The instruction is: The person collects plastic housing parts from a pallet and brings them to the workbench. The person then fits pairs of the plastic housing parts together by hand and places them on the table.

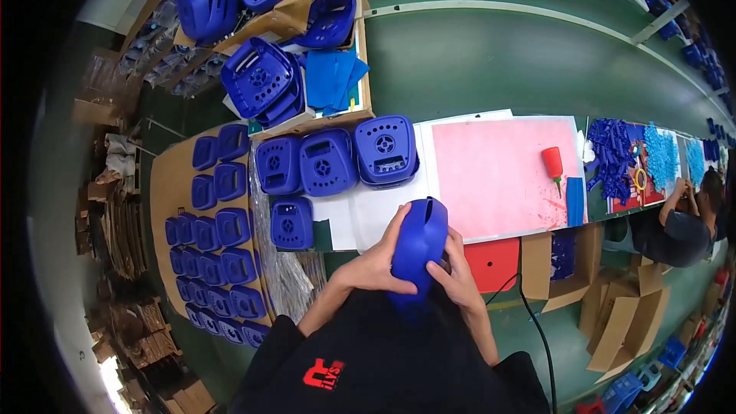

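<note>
A blue plastic housing (421, 244) is held upright close to my chest, its narrow side facing up. My left hand (377, 264) wraps around its left side, thumb along the lower face. On the opposite side my right hand (458, 274) grips it, thumb pressed on the surface. Just beyond, on the white bench top, sits a stack of blue housings (385, 149) with round speaker-like grilles. Beside that stack are further blue housings (328, 162), and a single one (292, 223) lies nearer the bench's left edge.
A pink sheet (491, 176) covers the bench ahead, with a red bottle (552, 162) and a blue strip stack (575, 201) on it. Many housings lie on a cardboard-covered surface (180, 176) at left. Open cartons (583, 261) stand at right. A co-worker (682, 222) sits farther right.
</note>
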The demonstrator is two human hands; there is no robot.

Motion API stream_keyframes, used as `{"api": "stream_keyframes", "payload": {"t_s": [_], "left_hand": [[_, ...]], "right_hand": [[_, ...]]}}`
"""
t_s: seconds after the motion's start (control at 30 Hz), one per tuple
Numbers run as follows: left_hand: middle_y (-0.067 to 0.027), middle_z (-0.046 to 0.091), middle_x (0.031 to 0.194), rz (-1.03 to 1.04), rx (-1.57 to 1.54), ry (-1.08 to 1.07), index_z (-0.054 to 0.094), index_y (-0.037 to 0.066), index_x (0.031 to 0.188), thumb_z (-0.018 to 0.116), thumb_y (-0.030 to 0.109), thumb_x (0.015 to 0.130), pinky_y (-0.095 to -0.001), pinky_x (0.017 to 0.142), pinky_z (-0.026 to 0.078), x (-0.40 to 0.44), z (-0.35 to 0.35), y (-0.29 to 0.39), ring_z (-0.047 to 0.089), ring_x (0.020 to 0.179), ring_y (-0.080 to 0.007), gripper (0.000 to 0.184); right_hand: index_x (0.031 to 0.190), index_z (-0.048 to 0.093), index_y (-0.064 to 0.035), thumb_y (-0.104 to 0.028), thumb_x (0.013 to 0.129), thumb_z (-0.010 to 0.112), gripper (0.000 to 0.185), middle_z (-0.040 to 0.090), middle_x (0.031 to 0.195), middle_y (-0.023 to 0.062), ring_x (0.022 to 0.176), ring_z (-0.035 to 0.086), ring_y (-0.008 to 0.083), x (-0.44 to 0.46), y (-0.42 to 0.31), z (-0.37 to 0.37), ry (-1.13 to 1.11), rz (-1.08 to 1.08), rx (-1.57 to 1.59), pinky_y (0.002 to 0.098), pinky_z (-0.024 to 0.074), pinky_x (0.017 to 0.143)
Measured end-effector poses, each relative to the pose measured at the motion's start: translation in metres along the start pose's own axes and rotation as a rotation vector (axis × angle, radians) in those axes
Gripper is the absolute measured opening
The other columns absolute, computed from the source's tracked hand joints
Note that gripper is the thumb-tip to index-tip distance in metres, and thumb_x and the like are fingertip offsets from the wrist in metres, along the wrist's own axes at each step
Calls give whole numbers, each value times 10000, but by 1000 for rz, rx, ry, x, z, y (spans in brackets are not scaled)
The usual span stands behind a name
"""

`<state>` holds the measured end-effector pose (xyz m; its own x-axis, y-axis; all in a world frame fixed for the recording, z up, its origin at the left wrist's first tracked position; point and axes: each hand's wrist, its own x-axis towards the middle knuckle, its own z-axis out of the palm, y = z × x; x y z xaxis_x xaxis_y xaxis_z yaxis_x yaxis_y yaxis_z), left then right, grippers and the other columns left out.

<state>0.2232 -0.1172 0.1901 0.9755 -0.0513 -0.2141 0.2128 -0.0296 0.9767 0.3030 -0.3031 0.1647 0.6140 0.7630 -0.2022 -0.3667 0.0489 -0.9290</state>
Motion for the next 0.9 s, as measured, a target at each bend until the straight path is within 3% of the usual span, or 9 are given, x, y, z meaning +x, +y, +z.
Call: {"api": "stream_keyframes", "payload": {"t_s": [0.03, 0.13, 0.27, 0.33, 0.4, 0.47, 0.63, 0.8, 0.9], "left_hand": [[-285, 45, 1517, -52, 112, 12, 5, 38, 1486, 838, 279, 626, -444, 1145, 172, 0, 4, 3, 84, 1429, -390, 1221], [-277, 90, 1508, -44, 142, 140, 54, 38, 1481, 834, 274, 632, -447, 1134, 206, 3, 15, -13, 142, 1413, -405, 1177], [-218, 291, 1453, 20, 7, 257, 134, 34, 1476, 763, 190, 680, -396, 1109, 265, -5, 14, -13, 316, 1354, -313, 1027], [-202, 379, 1410, 83, -158, 374, 181, 4, 1455, 692, 165, 745, -372, 1083, 308, -13, 8, -34, 385, 1302, -265, 890], [-227, 435, 1375, 145, -736, 454, 236, -10, 1429, 690, 231, 763, -380, 1042, 374, -24, -3, -44, 461, 1246, -274, 841], [-270, 499, 1307, -43, -1033, 296, 329, -50, 1371, 590, 409, 804, -419, 977, 455, -45, -39, -65, 558, 1145, -325, 776], [-298, 491, 1306, -275, -1287, 183, 369, -39, 1369, 373, 512, 911, -436, 995, 435, -92, -75, -57, 542, 1162, -367, 716], [-183, 672, 1029, -477, -1270, 353, 574, -70, 1170, 404, 624, 910, -332, 810, 545, -122, -72, -94, 673, 851, -231, 760], [-172, 664, 1075, -428, -1192, 374, 595, 0, 1188, 457, 605, 900, -369, 825, 540, -151, -72, -114, 664, 904, -243, 684]], "right_hand": [[1362, 395, -3, -186, 889, 613, 552, 374, 1315, 84, 1276, 356, 214, -1, 0, 3, 39, 59, 74, 358, 323, 1054], [1339, 419, -6, -88, 886, 597, 494, 414, 1272, 66, 1236, 407, 202, 2, 12, 5, 44, 11, 23, 333, 356, 1025], [1246, 509, 15, -83, 873, 619, 400, 436, 1314, 126, 1302, 368, 276, 5, -1, 9, 39, 87, 85, 386, 337, 1043], [1158, 579, 10, -83, 841, 644, 337, 505, 1261, 144, 1350, 321, 342, 5, -11, 7, 10, -68, -229, 426, 261, 1089], [1114, 605, 9, -112, 815, 678, 331, 530, 1229, 148, 1362, 289, 385, 1, -36, 9, -46, -114, -287, 456, 224, 1101], [1070, 631, 7, -140, 789, 713, 328, 556, 1196, 153, 1374, 256, 429, -4, -63, 12, -110, -164, -351, 485, 187, 1114], [960, 658, -16, -190, 680, 747, 342, 581, 1059, 114, 1327, 283, 502, -6, -103, 46, -528, -569, -928, 608, 253, 1075], [918, 653, 7, -117, 738, 584, 229, 533, 967, 111, 1347, 301, 413, 6, -94, 121, -1037, -621, -1483, 613, 326, 1039], [847, 675, -4, -142, 733, 577, 204, 551, 910, 104, 1365, 293, 362, 1, -62, 158, -1203, -740, -1503, 613, 330, 1033]]}}
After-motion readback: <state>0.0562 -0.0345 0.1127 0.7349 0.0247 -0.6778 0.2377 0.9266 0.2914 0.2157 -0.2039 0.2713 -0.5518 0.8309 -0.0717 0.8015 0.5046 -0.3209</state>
